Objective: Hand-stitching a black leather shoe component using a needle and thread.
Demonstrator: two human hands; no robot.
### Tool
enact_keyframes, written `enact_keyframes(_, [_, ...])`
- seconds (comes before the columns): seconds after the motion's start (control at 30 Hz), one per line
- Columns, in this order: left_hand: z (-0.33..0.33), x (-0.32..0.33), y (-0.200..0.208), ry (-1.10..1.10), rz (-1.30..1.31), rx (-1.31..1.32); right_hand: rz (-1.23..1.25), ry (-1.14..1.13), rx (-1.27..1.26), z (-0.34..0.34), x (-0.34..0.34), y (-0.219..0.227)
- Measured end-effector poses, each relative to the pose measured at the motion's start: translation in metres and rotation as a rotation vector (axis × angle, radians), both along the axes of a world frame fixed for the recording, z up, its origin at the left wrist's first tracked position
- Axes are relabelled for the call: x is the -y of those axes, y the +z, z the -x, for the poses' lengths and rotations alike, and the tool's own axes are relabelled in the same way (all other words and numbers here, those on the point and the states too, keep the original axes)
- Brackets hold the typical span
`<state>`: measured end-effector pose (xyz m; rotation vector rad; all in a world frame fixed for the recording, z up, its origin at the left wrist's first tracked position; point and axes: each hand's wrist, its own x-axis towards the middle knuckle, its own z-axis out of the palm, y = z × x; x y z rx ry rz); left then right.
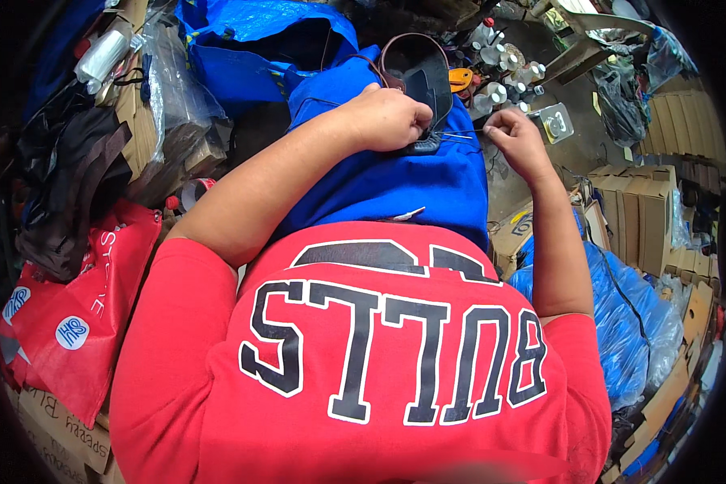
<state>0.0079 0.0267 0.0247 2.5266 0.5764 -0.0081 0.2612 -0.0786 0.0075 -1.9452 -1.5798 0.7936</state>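
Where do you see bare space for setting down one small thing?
Two patches of grey floor look bare: between the clear square container and cardboard boxes, and between the bottles and dark plastic bag. Crowded: among the bottles and around the red bag.

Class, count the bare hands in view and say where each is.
2. The left hand is at the dark piece above the blue cloth; the right hand is farther right, beside thin strands. No other hand shows.
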Motion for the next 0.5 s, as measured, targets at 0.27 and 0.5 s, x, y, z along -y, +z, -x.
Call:
enact_keyframes(0.27, [0.000, -0.003, -0.007, -0.032, -0.059, -0.030, -0.155, 0.498, 0.635, 0.068, -0.002, 0.048])
enact_keyframes(0.5, [0.010, -0.002, -0.005, -0.128, -0.181, 0.090, -0.123, 0.605, 0.758, 0.064, -0.009, 0.040])
